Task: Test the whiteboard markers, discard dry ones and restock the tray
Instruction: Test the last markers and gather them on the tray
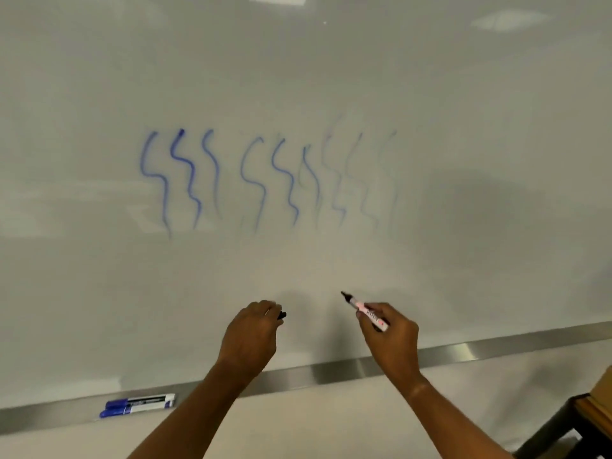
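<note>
My right hand (390, 336) grips an uncapped black-tipped marker (359, 308) with a white and pink barrel, its tip pointing up-left, just off the whiteboard (298, 77). My left hand (251, 332) holds a black cap (282, 315) in its curled fingers, close to the board. Several blue wavy test strokes (265, 180) run across the board, dark at the left and fading to faint at the right. Two blue-capped markers (137, 405) lie side by side on the metal tray (331, 371) at the lower left.
The metal tray runs along the board's bottom edge from left to right. A wooden chair or table with a dark frame (583, 422) shows at the lower right corner. Ceiling lights reflect at the board's top.
</note>
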`<action>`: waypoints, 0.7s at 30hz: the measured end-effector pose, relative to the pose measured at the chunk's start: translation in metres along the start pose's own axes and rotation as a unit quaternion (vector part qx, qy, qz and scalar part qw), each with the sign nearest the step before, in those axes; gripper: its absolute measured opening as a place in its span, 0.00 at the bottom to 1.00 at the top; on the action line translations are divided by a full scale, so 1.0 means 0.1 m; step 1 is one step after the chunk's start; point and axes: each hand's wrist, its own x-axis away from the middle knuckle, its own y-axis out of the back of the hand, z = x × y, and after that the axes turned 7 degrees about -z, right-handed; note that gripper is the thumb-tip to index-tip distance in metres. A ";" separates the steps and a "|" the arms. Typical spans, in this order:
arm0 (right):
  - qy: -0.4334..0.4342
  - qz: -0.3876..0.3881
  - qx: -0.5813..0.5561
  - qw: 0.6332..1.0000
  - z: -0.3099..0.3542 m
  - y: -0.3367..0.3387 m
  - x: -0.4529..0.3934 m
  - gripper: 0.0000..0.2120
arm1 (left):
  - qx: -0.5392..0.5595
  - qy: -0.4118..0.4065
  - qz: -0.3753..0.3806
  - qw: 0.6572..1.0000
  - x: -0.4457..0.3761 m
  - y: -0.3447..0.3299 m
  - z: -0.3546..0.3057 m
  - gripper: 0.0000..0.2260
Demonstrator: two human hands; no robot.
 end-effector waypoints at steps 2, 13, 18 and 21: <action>0.054 -0.041 -0.017 0.998 0.30 -0.02 -0.34 0.06 | -0.017 -0.022 -0.031 0.999 -0.21 0.12 -0.05 0.09; 0.248 -0.186 0.023 0.950 1.44 -0.05 -1.98 0.04 | -0.052 -0.042 -0.119 0.991 -0.81 0.42 -0.19 0.09; 0.299 -0.152 0.068 0.940 1.35 -0.09 -2.04 0.03 | -0.056 -0.037 -0.110 0.992 -0.78 0.32 -0.15 0.09; 0.285 -0.141 0.091 0.944 1.12 -0.04 -1.88 0.02 | -0.061 -0.030 -0.104 0.992 -0.77 0.28 -0.15 0.10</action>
